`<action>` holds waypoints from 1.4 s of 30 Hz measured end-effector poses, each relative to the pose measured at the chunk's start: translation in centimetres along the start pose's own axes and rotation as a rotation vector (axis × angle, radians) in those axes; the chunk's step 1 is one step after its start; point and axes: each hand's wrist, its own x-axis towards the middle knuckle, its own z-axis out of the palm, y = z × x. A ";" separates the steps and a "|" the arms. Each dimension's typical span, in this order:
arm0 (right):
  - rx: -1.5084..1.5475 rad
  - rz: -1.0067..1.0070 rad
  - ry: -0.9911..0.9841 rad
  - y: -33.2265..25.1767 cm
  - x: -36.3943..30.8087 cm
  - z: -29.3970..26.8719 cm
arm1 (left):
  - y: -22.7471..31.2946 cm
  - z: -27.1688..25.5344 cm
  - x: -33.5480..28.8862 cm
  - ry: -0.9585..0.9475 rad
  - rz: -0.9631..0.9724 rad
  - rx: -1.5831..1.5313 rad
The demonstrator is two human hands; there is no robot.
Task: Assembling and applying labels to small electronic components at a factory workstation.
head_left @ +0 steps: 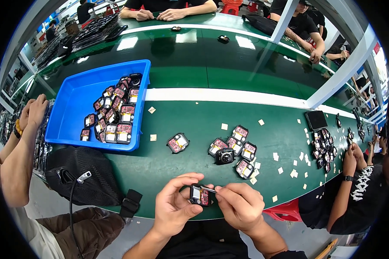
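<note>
At the table's near edge, my left hand [173, 204] grips an open black watch case [200, 196] by its sides. Inside the case show a red circuit board and a silvery block. My right hand [241, 204] pinches a slim metal tool [209, 189], seemingly tweezers, whose tip rests at the case's upper edge. Just beyond my hands lies a single similar case [177, 143]. To its right sits a cluster of several open cases [235, 144], with a dark round-faced one [224, 156] in front.
A blue bin [60, 125] at the left holds several more cases. Small pale squares [275, 156] are scattered over the green table [181, 116]. A black mesh bag [84, 175] hangs at the near left edge. Co-workers sit at both sides and across the belt [177, 56].
</note>
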 end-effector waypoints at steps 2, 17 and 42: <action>0.083 0.078 -0.001 -0.1 0.1 -0.1 | 0.0 0.0 0.0 -0.002 -0.005 -0.007; 0.015 0.053 0.006 -0.3 0.0 0.2 | 0.1 0.0 0.0 -0.016 -0.002 0.049; 0.060 0.085 -0.056 -0.3 0.2 0.8 | 0.0 0.1 -0.3 0.086 0.065 0.064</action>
